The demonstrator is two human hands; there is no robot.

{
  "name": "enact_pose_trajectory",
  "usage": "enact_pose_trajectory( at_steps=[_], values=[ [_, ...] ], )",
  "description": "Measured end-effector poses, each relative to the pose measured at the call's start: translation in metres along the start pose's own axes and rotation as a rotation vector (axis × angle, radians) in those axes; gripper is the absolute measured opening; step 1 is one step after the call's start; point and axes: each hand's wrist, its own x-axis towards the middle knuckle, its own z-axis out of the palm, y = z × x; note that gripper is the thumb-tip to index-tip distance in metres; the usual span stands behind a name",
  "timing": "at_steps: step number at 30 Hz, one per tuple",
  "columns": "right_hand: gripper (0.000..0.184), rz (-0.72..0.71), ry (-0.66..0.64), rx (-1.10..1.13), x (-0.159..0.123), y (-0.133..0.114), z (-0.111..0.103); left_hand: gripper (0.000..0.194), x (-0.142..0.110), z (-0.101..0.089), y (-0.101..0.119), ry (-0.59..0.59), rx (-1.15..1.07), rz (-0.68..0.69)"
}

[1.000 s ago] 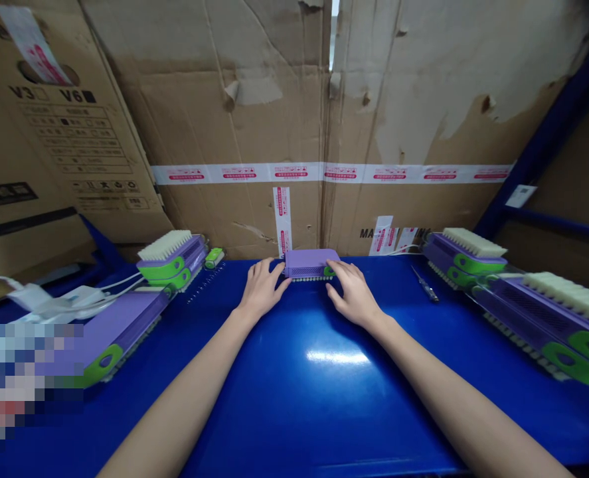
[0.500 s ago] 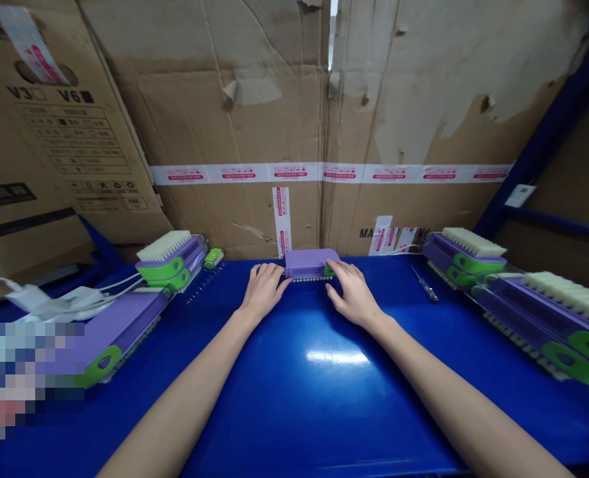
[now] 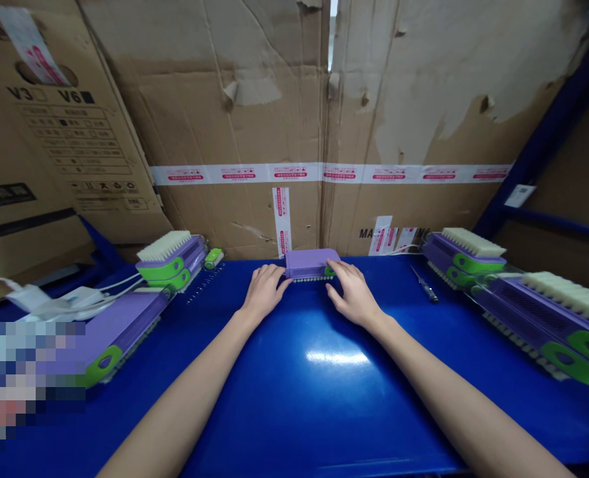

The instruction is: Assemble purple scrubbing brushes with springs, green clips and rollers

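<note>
A purple brush (image 3: pixel 308 263) with a green patch lies bristles down at the far middle of the blue table (image 3: pixel 314 392). My left hand (image 3: pixel 261 291) rests at its left end, fingers curled against the side. On the brush's right end lies my right hand (image 3: pixel 354 293), its fingers over the green patch. Both hands grip the brush, which stays on the table.
Purple and green brushes (image 3: pixel 172 255) lie stacked at the left, with white cables (image 3: pixel 70 299). More brushes (image 3: pixel 473 255) line the right side. A small screwdriver (image 3: pixel 425 284) lies near them. A green part (image 3: pixel 214 257) sits at back left. Cardboard boxes (image 3: pixel 294 119) wall the rear.
My left hand's fingers have curled in slightly against the brush's left end. Otherwise nothing has moved.
</note>
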Motion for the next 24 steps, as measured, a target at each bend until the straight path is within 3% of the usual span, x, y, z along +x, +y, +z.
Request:
enact_pose_trajectory(
  at_steps=[10, 15, 19, 24],
  values=[
    [0.052, 0.004, 0.003, 0.005, 0.0, 0.0, 0.0, 0.028, 0.0, 0.0, -0.003, -0.01, 0.011, 0.026],
    [0.052, 0.007, -0.005, 0.0, 0.0, 0.0, 0.0, 0.044, 0.002, -0.006, -0.007, 0.019, -0.005, 0.016],
    [0.051, 0.005, -0.008, -0.004, 0.0, 0.0, -0.001, 0.043, 0.005, -0.013, -0.016, 0.063, 0.029, -0.073],
    [0.047, -0.037, 0.053, 0.012, 0.0, -0.002, -0.003, 0.041, 0.004, -0.02, -0.036, 0.109, 0.247, -0.307]
  ],
)
